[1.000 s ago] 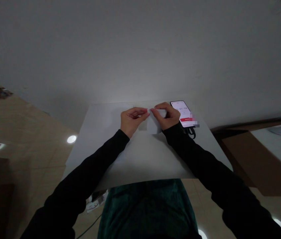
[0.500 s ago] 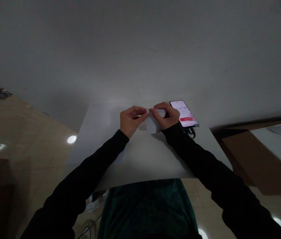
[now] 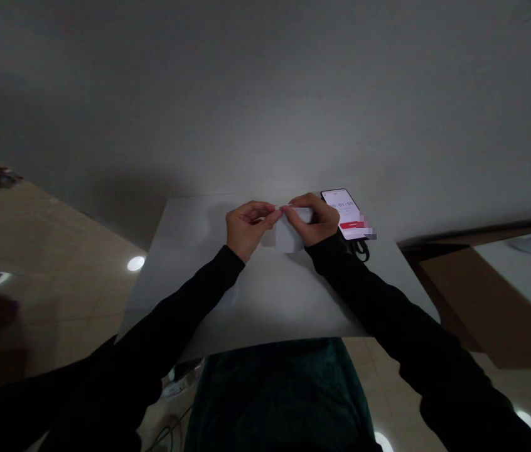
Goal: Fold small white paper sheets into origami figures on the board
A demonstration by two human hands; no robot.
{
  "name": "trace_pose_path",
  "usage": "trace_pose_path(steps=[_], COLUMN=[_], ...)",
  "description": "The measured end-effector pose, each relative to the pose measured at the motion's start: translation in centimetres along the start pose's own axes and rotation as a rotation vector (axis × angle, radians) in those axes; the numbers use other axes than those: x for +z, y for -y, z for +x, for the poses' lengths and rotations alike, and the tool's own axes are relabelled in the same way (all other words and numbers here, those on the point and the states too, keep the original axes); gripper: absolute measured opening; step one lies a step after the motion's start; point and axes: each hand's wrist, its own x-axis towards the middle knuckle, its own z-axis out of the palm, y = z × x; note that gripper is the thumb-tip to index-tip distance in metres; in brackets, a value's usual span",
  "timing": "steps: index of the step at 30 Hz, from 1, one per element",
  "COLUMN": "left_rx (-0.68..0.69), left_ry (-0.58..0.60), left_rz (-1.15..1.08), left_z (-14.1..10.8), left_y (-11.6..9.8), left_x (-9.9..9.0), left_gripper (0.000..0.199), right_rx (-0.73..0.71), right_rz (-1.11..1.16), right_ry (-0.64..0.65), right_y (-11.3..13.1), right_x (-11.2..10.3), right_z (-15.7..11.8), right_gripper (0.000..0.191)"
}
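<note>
From my remote seat I see the left hand [image 3: 248, 229] and right hand [image 3: 311, 220] pinching a white paper sheet [image 3: 289, 235] between their fingertips, over the white tabletop [image 3: 265, 301]; a slackened pinch could drop it; pulling apart could tear it; the phone [image 3: 343, 212] lies just beside.

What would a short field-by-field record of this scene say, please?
Left hand: pinching the paper
Right hand: pinching the same paper from the other side
Paper: white, held just above the surface, between both hands
Phone: lying beside the right hand, screen lit with timer digits
Cable: black, by the phone
Table: white top under the hands
</note>
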Motion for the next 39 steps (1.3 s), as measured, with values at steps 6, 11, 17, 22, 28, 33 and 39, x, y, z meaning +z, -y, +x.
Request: trace_pose_path(steps=[6,11,17,22,28,33,39], left_rx=[-0.006,-0.015,-0.022,-0.034,-0.039,-0.051,-0.069], left_ry=[0.007,0.006,0.011,0.005,0.0,0.003,0.001], left_rz=[-0.031,-0.034,-0.051,-0.031,-0.042,-0.031,-0.043], left_z=[0.0,-0.1,0.0,0.0,0.0,0.0,0.0], left_y=[0.0,0.0,0.1,0.6,0.9,0.8,0.8], left_x=[0.0,0.0,-0.1,-0.2,-0.1,-0.2,-0.2], left_gripper=[0.022,0.022,0.023,0.024,0.022,0.022,0.024], right_rx=[-0.033,0.0,0.048,0.097,0.095,0.129,0.106], right_rz=[0.027,0.045,0.062,0.048,0.061,0.026,0.034], right_ry=[-0.02,-0.026,-0.001,0.008,0.007,0.012,0.012], right_y=[-0.4,-0.6,-0.7,-1.0,-1.2,-1.2,-1.2], right_x=[0.2,0.3,0.3,0.4,0.5,0.6,0.6], right_z=[0.0,0.0,-0.1,-0.3,-0.5,-0.5,-0.5], right_gripper=[0.009,0.009,0.01,0.011,0.012,0.013,0.012])
